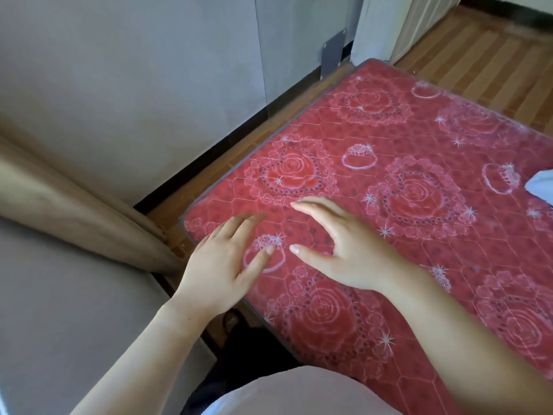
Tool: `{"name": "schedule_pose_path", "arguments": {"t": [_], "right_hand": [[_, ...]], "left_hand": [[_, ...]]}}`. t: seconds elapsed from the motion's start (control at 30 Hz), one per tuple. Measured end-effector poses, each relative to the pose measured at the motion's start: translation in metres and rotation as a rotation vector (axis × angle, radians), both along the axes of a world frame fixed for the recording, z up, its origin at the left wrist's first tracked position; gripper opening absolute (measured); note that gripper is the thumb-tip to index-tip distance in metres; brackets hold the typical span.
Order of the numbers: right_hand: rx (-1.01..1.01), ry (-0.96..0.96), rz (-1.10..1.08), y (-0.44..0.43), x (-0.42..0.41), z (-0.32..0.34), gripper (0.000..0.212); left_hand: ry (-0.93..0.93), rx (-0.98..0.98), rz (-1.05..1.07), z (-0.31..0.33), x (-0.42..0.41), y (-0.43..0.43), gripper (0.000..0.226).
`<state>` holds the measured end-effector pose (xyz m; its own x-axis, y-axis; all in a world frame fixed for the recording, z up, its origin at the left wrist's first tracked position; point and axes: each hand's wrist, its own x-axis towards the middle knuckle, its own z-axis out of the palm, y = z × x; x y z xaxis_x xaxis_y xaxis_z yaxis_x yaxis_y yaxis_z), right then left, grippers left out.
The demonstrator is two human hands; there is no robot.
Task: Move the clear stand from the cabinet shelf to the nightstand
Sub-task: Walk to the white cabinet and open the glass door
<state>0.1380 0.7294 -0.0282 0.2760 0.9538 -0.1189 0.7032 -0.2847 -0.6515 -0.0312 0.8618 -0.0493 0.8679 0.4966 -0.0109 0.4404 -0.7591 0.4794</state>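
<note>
1. Pale garment [299,393] of the person, at the bottom edge.
2. Left hand [221,265] and right hand [338,250]: both empty, fingers spread and loosely extended, palms down over the near corner of the red rose-patterned mattress [419,265]; contact with it cannot be told.
3. Beige curtain [74,211], left, hanging to the wooden floor [478,64].
4. Grey wall [149,85] beyond the mattress.
5. Clear stand: not visible in this view.
</note>
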Motion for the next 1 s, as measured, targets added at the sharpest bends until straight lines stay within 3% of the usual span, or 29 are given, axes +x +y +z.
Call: {"name": "schedule_pose_path", "arguments": {"t": [0.2, 0.5, 1.0], "right_hand": [[-0.029, -0.058, -0.129, 0.075, 0.001, -0.004, 0.063], [0.010, 0.009, -0.248, 0.213, -0.026, 0.009, 0.061], [-0.032, -0.007, -0.186, 0.306, 0.022, -0.020, 0.064]], "left_hand": [[-0.051, -0.032, -0.133, -0.006, 0.028, 0.094, 0.054], [-0.023, 0.002, -0.274, 0.017, 0.030, 0.253, 0.058], [0.051, 0.043, -0.232, 0.000, 0.049, 0.351, 0.064]]}}
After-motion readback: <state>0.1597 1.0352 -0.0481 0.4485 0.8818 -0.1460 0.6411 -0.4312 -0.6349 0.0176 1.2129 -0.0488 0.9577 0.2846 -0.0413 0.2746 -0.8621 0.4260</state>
